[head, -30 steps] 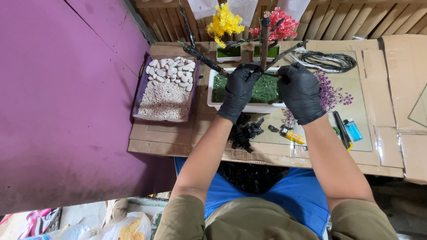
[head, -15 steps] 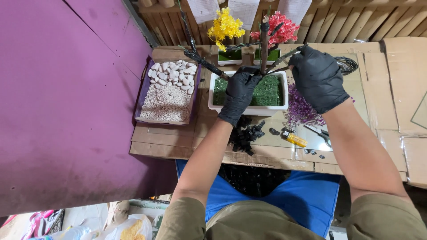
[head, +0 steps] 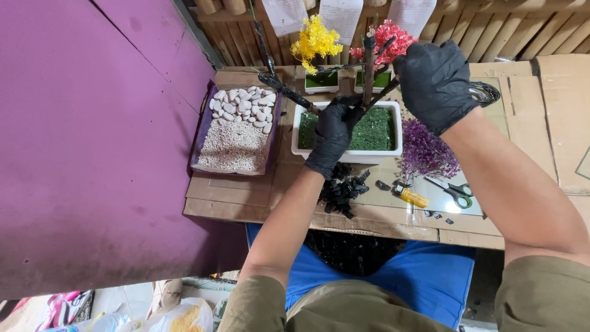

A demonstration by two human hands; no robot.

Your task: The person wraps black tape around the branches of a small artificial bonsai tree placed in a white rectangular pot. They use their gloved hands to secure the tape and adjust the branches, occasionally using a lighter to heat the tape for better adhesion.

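My left hand (head: 335, 132) grips the dark, bare little tree (head: 367, 67) in its white pot (head: 347, 154); my right hand (head: 435, 83), at two o'clock, curls by a branch.

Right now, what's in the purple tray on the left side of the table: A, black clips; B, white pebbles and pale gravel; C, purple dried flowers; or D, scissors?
B: the purple tray holds white pebbles at its far end and pale gravel nearer; the purple flowers, black pieces and scissors lie on the table outside it.
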